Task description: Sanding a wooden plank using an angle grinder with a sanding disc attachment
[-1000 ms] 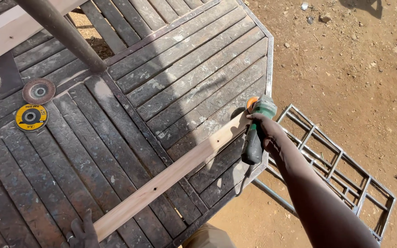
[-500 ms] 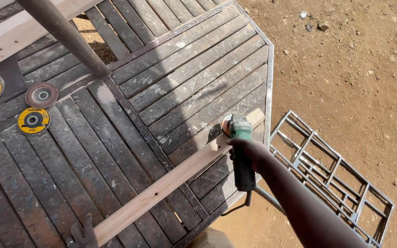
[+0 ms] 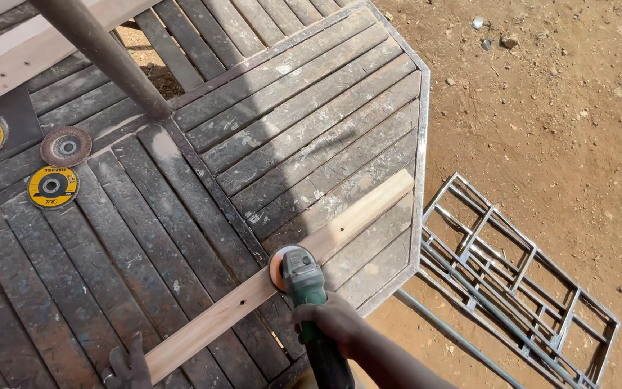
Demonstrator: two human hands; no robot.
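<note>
A long pale wooden plank point(image 3: 354, 216) lies diagonally across a dark slatted metal table point(image 3: 311, 122). My right hand point(image 3: 332, 320) grips the green body of an angle grinder point(image 3: 300, 277), whose orange-rimmed disc rests on the plank near its middle. My left hand point(image 3: 127, 367), in a dark glove, presses on the plank's near end at the bottom edge of the view. Its fingers are mostly cut off by the frame.
Several grinding discs, including a yellow disc point(image 3: 52, 186) and a brown disc point(image 3: 66, 145), lie at the table's left. A thick metal pole point(image 3: 106, 61) rises from the table. A grey metal window grille point(image 3: 512, 281) lies on the dirt ground to the right.
My right hand has drawn the grinder along the plank from its far right end toward the middle. The left hand stays on the near end.
</note>
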